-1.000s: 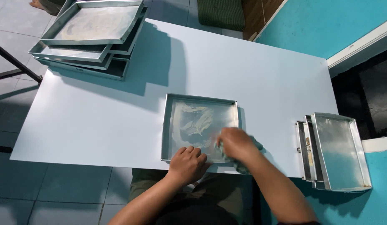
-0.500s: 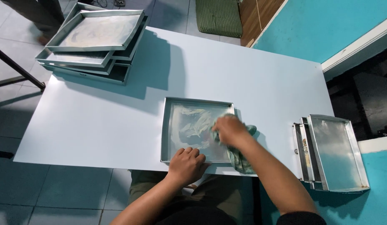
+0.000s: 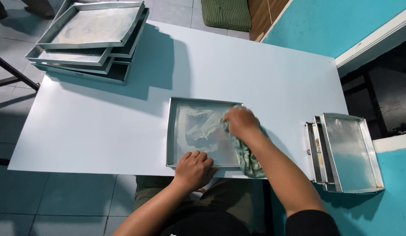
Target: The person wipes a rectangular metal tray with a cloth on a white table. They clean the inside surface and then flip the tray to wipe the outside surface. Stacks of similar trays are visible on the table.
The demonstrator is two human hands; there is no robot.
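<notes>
Shallow metal tray [image 3: 198, 131], near the six o'clock edge of the pale surface [image 3: 102, 126]; nearly square, slightly longer along the twelve-to-six line, sides roughly parallel to the surface edges, open face upward. Dull silver rim, floor smeared with whitish streaks, thickest toward nine o'clock and the middle.

Left hand [image 3: 193, 169] at the tray's six o'clock rim, fingers curled together over the edge, pressing on it. Right hand [image 3: 240, 122] inside the tray toward its two o'clock corner, fingers closed on a bunched greenish cloth [image 3: 246, 155]; cloth trailing from under the palm toward five o'clock, over the tray's three o'clock rim and onto the surface.

Stack of larger metal trays [image 3: 87, 39] at the ten o'clock corner of the surface, skewed upon one another, topmost floor also streaked pale, long axis running roughly nine to three. Second stack of narrower metal trays [image 3: 347, 153] at three o'clock, just beyond the surface edge, long axis twelve to six; small oval label on the flank of one inner tray, too small to make out. Green striped cushion [image 3: 225, 13] on the floor at twelve o'clock. Turquoise wall [image 3: 343, 22] at one to two o'clock.
</notes>
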